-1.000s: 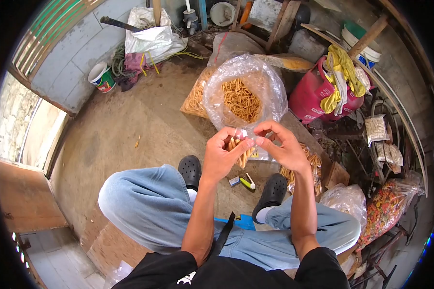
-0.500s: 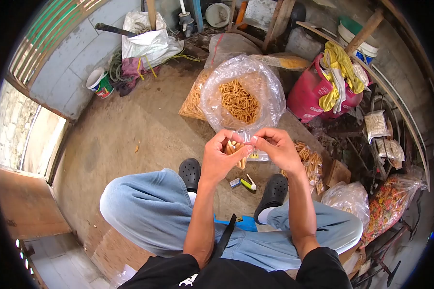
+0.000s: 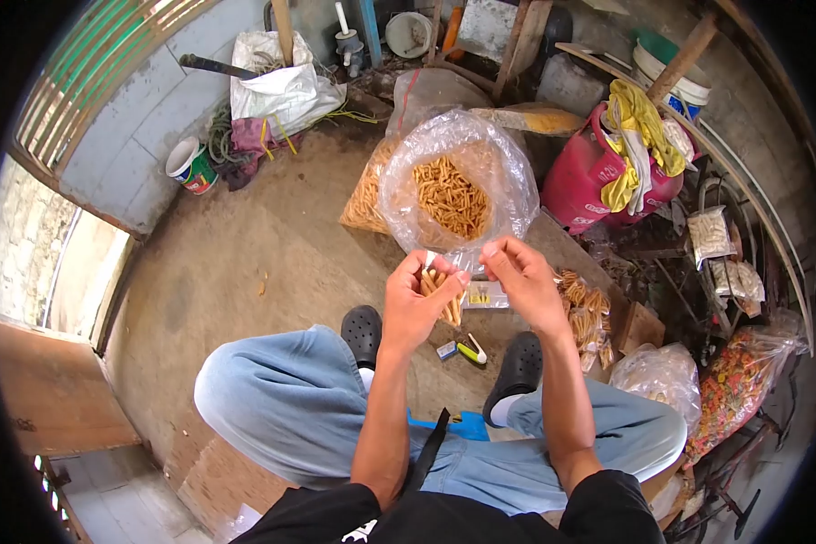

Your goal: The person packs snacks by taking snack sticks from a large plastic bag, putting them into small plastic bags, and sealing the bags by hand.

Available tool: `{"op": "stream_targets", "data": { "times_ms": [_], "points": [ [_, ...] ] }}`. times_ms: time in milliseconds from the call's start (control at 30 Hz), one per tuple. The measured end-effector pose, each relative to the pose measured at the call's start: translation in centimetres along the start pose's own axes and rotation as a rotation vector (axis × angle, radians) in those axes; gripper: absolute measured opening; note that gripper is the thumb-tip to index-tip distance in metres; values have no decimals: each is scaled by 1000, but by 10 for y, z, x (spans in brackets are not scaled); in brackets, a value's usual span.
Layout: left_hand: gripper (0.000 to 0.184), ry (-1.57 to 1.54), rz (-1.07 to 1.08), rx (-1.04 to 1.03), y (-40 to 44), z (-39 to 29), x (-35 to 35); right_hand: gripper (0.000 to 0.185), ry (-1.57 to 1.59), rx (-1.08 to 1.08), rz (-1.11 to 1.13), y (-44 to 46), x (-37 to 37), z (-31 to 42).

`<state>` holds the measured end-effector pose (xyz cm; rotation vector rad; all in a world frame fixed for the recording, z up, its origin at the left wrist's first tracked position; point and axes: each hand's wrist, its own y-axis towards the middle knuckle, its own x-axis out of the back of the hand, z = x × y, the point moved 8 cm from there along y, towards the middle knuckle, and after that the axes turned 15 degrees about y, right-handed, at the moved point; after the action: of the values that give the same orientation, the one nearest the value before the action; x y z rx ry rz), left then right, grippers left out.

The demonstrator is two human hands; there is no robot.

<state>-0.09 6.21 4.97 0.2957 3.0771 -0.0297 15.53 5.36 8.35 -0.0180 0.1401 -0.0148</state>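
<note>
My left hand [image 3: 414, 304] is closed round a small clear bag of snack sticks [image 3: 445, 296], its open end pointing away from me. To its right my right hand [image 3: 524, 279] is raised, thumb and forefinger pinched together near the bag's top; whether anything is between them is too small to tell. Just beyond both hands stands a large open clear bag [image 3: 508, 177] full of brown snack sticks [image 3: 449, 195]. Below the hands, a green stapler [image 3: 471, 353] and a small blue box [image 3: 447, 351] lie on the floor. A pack of printed clear bags [image 3: 487, 295] lies between the hands.
Filled small packets [image 3: 587, 313] lie at the right beside a wooden block [image 3: 639, 328]. Pink gas cylinders [image 3: 576, 181] with yellow cloth stand behind them. A bag of colourful snacks [image 3: 739, 385] is at far right. My black shoes [image 3: 363, 335] flank the stapler.
My right hand has moved slightly away from my left hand and the small bag's top. More of the printed pack shows between them. The whole view has shifted slightly.
</note>
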Motion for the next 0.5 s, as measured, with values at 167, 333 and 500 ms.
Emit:
{"op": "stream_targets", "data": {
  "times_ms": [167,333,500],
  "points": [
    [18,96,9,-42,-2,-7,-1,17,-5,-42,109,-1,-11,-12],
    [16,-54,11,-54,0,-4,-5,14,55,52,3,3,-5,-13],
    [12,-104,-94,-30,3,7,3,13,169,10,-39,5,-12,-26]
  ]
}}
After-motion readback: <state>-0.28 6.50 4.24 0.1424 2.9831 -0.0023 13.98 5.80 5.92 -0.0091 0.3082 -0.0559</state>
